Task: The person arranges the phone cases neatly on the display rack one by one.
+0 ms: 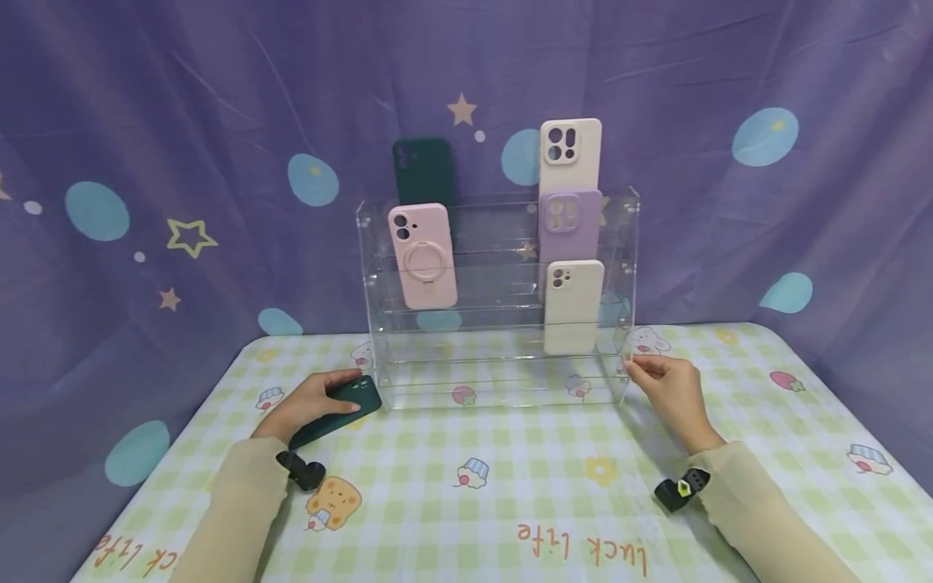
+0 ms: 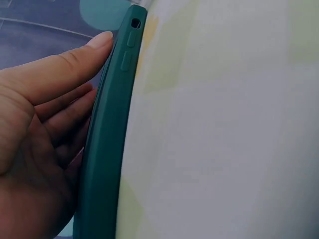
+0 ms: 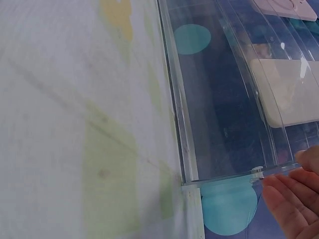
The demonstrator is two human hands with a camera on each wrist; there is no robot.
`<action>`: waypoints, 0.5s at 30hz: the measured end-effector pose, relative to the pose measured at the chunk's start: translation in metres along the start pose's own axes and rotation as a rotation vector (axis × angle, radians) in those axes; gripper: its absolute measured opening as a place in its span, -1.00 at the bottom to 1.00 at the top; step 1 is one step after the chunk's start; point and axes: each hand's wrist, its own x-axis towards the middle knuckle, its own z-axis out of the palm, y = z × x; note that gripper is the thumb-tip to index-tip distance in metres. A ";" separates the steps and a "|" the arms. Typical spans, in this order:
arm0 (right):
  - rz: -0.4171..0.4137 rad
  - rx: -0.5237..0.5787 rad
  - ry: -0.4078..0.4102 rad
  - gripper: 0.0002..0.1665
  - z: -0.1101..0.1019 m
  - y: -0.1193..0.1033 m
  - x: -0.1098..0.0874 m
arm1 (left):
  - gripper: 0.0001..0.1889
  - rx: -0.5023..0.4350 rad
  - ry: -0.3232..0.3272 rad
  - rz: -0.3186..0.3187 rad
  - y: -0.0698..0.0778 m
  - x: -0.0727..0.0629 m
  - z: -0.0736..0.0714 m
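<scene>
On the left of the table, my left hand (image 1: 321, 401) holds a dark green phone case (image 1: 368, 395), thumb on one side and fingers on the other. In the left wrist view the long edge of that green case (image 2: 107, 129) shows two side buttons and a round hole near its far end. My right hand (image 1: 670, 393) pinches the right side edge of a clear acrylic display stand (image 1: 503, 397). The right wrist view has the right hand's fingertips (image 3: 273, 181) at the stand's side panel, close to a small clear fastener (image 3: 256, 173).
The stepped stand bears a green case (image 1: 423, 170) behind a pink case with a ring (image 1: 430, 287) on its left. On its right are a white case (image 1: 583, 162), a purple case (image 1: 583, 235) and a cream case (image 1: 572, 320). A purple curtain (image 1: 219, 121) hangs behind the checked tablecloth (image 1: 510, 494).
</scene>
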 end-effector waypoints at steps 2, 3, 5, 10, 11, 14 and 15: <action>-0.007 0.002 0.001 -0.71 0.000 0.000 0.000 | -0.25 0.008 -0.010 0.008 0.001 -0.001 0.001; -0.010 0.000 0.002 -0.71 0.001 0.000 0.000 | -0.25 0.007 -0.013 0.007 0.002 -0.001 0.001; -0.013 -0.004 0.005 -0.72 0.001 0.001 0.000 | -0.25 0.009 -0.020 0.006 0.003 -0.001 0.002; -0.022 -0.010 0.012 -0.73 0.001 0.001 0.000 | -0.26 0.027 -0.026 0.009 0.005 -0.001 0.003; -0.024 -0.010 0.013 -0.73 0.001 0.001 0.000 | -0.26 0.033 -0.023 0.004 0.005 0.000 0.003; -0.024 -0.008 0.014 -0.73 0.001 0.001 0.000 | -0.23 0.061 -0.014 0.016 0.006 0.000 0.003; -0.026 -0.007 0.014 -0.73 0.001 0.000 0.000 | -0.22 0.065 -0.007 0.015 0.006 0.000 0.003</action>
